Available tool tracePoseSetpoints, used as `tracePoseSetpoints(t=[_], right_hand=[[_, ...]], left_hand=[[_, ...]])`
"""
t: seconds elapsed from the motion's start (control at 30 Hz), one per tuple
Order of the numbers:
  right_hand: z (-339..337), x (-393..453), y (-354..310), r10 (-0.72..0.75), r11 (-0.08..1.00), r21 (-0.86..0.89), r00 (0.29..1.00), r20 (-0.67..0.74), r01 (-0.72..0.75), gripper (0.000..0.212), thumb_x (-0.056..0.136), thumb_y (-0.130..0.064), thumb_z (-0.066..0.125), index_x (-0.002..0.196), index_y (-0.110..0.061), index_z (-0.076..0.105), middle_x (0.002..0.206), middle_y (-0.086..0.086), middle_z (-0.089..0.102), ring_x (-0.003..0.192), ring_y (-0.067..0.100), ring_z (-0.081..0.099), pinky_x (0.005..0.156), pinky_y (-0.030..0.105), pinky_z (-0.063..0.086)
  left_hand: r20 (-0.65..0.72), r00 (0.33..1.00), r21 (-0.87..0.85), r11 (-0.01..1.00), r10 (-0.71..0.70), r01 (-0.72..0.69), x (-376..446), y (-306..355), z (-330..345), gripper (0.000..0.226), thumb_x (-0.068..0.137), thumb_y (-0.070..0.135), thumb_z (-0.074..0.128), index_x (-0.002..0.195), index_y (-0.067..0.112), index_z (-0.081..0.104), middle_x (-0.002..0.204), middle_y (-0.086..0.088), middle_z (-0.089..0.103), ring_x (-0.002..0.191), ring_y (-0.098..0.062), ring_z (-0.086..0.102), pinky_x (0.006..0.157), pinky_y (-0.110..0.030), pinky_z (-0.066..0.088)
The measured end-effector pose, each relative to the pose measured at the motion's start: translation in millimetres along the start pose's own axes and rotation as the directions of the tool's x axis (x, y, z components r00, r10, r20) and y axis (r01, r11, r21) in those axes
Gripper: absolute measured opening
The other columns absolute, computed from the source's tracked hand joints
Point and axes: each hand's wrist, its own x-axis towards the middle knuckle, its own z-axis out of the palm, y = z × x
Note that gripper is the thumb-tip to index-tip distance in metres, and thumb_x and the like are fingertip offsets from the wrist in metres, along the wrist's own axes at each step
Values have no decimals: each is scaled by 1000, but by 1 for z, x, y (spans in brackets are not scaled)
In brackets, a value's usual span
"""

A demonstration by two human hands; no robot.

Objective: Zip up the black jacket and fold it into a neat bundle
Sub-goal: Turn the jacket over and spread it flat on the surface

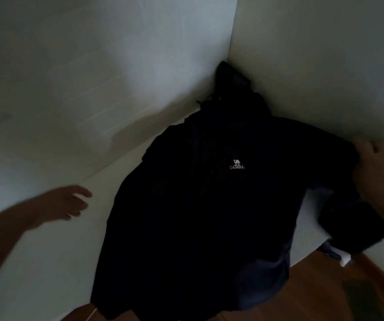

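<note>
A white bench (47, 262) sits in a corner between two pale walls (70, 66), with brown wooden floor (313, 293) beyond its near edge and a small white scrap (345, 260) at its right corner.

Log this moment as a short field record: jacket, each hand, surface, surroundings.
jacket: black hooded jacket spread front-up, white CAMEL logo on chest, hood in the wall corner
right hand: right hand grips the jacket's sleeve
left hand: left hand open, blurred, beside the jacket, not touching it
surface: white surface
surroundings: white walls, wooden floor
</note>
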Motion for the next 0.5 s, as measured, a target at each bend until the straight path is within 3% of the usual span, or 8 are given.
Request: tracePoseSetpoints(t=[0.07,0.13,0.23,0.3,0.37,0.43,0.47,0.5], right_hand=[[-8,-9,-27,18,999,42,999,-30,-16,66,85,-23,76,142,-27,44,120,31,49,103,54,54,89,63,52],[-18,-23,-63,16,994,110,1000,-25,-13,70,84,-26,76,146,-22,44,133,32,44,116,55,48,96,66,45],[-33,-52,-139,-181,935,289,978,-104,204,66,81,-30,63,145,-16,57,131,27,54,115,52,53,99,60,48],[-37,-79,-196,-332,797,525,943,-34,299,58,84,-36,56,137,-17,64,121,17,63,108,43,62,100,52,53],[-52,-107,-252,-420,632,761,891,174,149,47,92,-34,68,137,-21,65,112,3,67,98,25,67,97,45,56],[-79,-127,-298,-518,498,850,727,450,-171,60,94,-46,73,148,-26,55,117,-5,69,98,16,67,91,37,57],[-88,-132,-316,-552,437,822,613,565,-365,66,92,-57,71,149,-30,50,121,-6,69,102,17,68,88,36,57],[-93,-133,-328,-565,380,765,524,637,-520,68,88,-67,70,143,-32,52,123,-5,71,104,22,70,87,39,58]], left_hand=[[30,997,39,997,-66,65,5,-21,38,32,100,-1,61,130,12,61,100,-12,76,78,-22,62,62,-26,42],[-5,998,91,993,-70,71,7,-32,77,29,96,18,72,124,15,63,108,-15,74,84,-23,61,66,-28,44],[-46,998,14,999,30,-29,4,-34,122,31,95,31,74,119,12,71,101,-5,77,85,-19,72,73,-29,56],[-76,991,-60,992,107,-112,-10,-24,138,29,99,31,67,126,19,71,107,-1,78,91,-16,75,78,-29,59],[-95,966,-127,959,241,-252,-32,-3,148,24,101,28,63,124,33,68,114,6,76,95,-4,73,82,-22,56],[-148,879,14,890,453,-456,-64,24,157,20,99,22,64,106,40,67,102,16,74,86,6,69,75,-13,53],[-157,791,191,804,591,-563,-78,36,163,17,96,19,63,95,36,65,93,14,73,80,1,69,70,-16,54],[-130,665,390,654,736,-648,-92,46,170,14,91,19,61,91,33,59,88,9,70,77,-9,68,66,-24,55]])
